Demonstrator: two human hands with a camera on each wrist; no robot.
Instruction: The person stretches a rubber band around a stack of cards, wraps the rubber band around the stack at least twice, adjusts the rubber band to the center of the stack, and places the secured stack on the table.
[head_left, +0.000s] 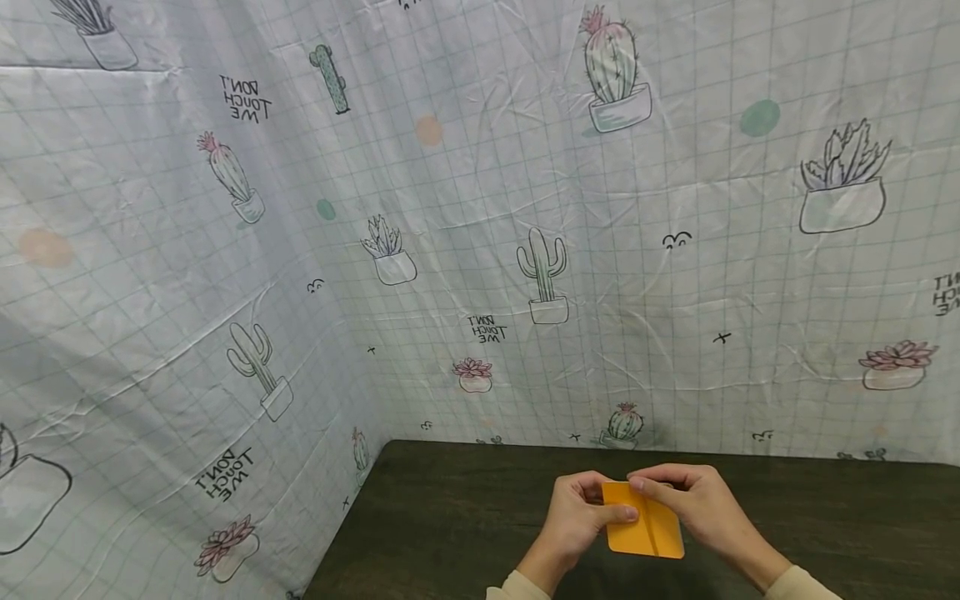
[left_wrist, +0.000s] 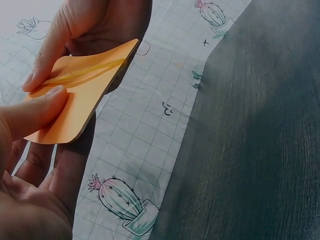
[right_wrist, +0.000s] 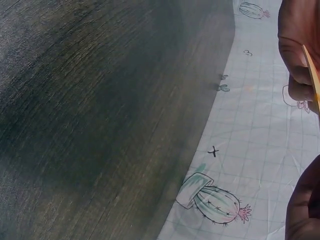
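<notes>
Both hands hold a thin orange card (head_left: 622, 537) with rounded corners above the dark table. A yellow elastic band (left_wrist: 85, 75) with several strands runs across its face. My left hand (head_left: 572, 517) grips the card's left side, thumb flat on the face and the fingers behind. At the top edge, my right hand (head_left: 697, 504) pinches with thumb and fingertips where the band ends; I cannot tell whether it holds the band, the card or both. In the right wrist view, only the card's narrow edge (right_wrist: 311, 75) shows between the two hands at the right border.
Below the hands lies a dark wood-grain table (head_left: 435, 517) with a rounded far-left corner. Behind it and along its left side hangs a pale gridded curtain (head_left: 450, 275) printed with cacti. Light sleeves (head_left: 798, 583) cover the forearms.
</notes>
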